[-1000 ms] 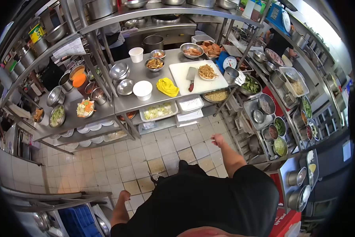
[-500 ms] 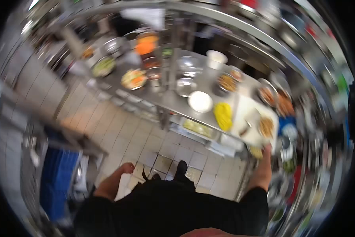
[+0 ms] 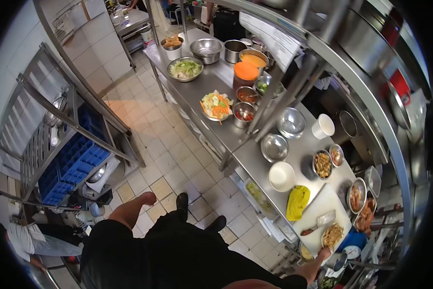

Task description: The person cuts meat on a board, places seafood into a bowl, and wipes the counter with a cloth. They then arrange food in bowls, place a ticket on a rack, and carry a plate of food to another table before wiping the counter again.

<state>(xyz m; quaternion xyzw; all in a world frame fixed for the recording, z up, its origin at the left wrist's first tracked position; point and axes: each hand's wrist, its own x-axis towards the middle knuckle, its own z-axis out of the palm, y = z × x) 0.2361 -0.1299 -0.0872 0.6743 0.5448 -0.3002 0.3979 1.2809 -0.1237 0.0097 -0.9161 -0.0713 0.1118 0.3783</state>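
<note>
My right hand [image 3: 325, 253] reaches to the near edge of a white cutting board [image 3: 313, 203], its fingertips right beside a pile of chopped light-brown food [image 3: 332, 235]. Its fingers are too small and partly hidden to show a grip. On the board lies a cleaver with a broad blade [image 3: 326, 218] and a brown handle. A crumpled yellow cloth [image 3: 298, 203] is by the board's left edge. My left hand [image 3: 148, 198] hangs low at my side over the tiled floor, fingers curled in and nothing visible in them.
The steel counter [image 3: 248, 161] carries a white bowl [image 3: 282, 177], metal bowls, a salad bowl [image 3: 184, 69], chopped vegetables [image 3: 216, 105] and an orange-lidded container [image 3: 245, 71]. Shelf posts rise from it. Blue crates [image 3: 81, 155] fill a rack at left. Another person [image 3: 43, 241] is at lower left.
My view has swung left and sharpened, so the counter appears further right and lower. My feet have shifted. My right hand stays by the board, and my left still hangs down.
</note>
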